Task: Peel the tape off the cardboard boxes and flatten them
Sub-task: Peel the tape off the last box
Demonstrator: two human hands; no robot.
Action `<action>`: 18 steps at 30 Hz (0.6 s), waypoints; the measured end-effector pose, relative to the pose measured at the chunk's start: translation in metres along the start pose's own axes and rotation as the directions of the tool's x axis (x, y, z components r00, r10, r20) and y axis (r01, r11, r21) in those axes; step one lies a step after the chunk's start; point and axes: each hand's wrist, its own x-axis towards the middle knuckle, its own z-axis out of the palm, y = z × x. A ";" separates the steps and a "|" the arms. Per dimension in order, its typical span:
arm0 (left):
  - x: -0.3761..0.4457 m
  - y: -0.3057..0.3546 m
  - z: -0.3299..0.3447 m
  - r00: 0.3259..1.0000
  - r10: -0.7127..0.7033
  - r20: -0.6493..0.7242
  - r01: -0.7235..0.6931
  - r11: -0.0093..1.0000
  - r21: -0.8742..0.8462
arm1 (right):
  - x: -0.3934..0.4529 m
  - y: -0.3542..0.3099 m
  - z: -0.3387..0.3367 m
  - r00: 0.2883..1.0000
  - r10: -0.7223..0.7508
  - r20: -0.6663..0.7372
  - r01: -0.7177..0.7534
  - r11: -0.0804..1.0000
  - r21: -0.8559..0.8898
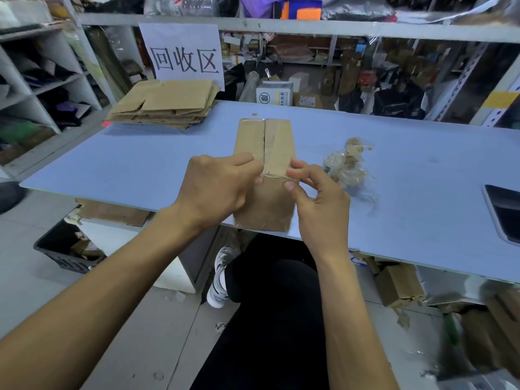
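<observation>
Cluttering shelves behind blue table (140, 164)

Even, bright light falls on my tabletop (394, 170), casting only soft shadows. Its far edge bows from the wide lens. The lower right corner of my view smears with blur.

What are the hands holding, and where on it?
Both hands, left hand and right hand, grip the cardboard box at its near top edge, by the clear tape.
</observation>
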 end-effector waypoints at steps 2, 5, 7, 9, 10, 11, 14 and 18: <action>0.006 -0.007 -0.006 0.998 0.039 0.050 -0.037 0.999 -0.039 | 0.002 0.001 -0.003 1.000 -0.006 0.009 0.006 1.000 -0.003; 0.018 -0.013 -0.016 0.993 -0.027 0.116 0.043 0.990 -0.131 | 0.006 0.001 -0.008 0.999 -0.019 0.043 0.019 1.000 -0.007; 0.025 -0.014 -0.017 0.982 -0.107 0.155 0.131 0.980 -0.149 | 0.011 0.001 -0.013 0.999 -0.015 0.048 0.016 1.000 -0.022; 0.028 -0.011 -0.015 0.959 -0.201 0.199 0.237 0.955 -0.177 | 0.014 0.000 -0.016 0.998 0.012 0.055 -0.007 0.995 -0.100; 0.028 -0.008 -0.015 0.940 -0.253 0.228 0.301 0.931 -0.207 | 0.013 -0.002 -0.015 0.997 0.034 0.064 -0.024 0.989 -0.148; 0.028 -0.005 -0.015 0.920 -0.300 0.252 0.360 0.901 -0.241 | 0.011 -0.006 -0.013 0.995 0.061 0.080 -0.045 0.981 -0.190; 0.026 0.004 -0.016 0.879 -0.365 0.308 0.462 0.814 -0.352 | -0.001 -0.014 0.004 0.989 0.075 0.128 -0.022 0.926 -0.376; 0.028 0.003 -0.018 0.790 -0.440 0.427 0.613 0.547 -0.570 | -0.005 -0.007 0.021 0.999 -0.021 -0.023 0.008 0.892 -0.451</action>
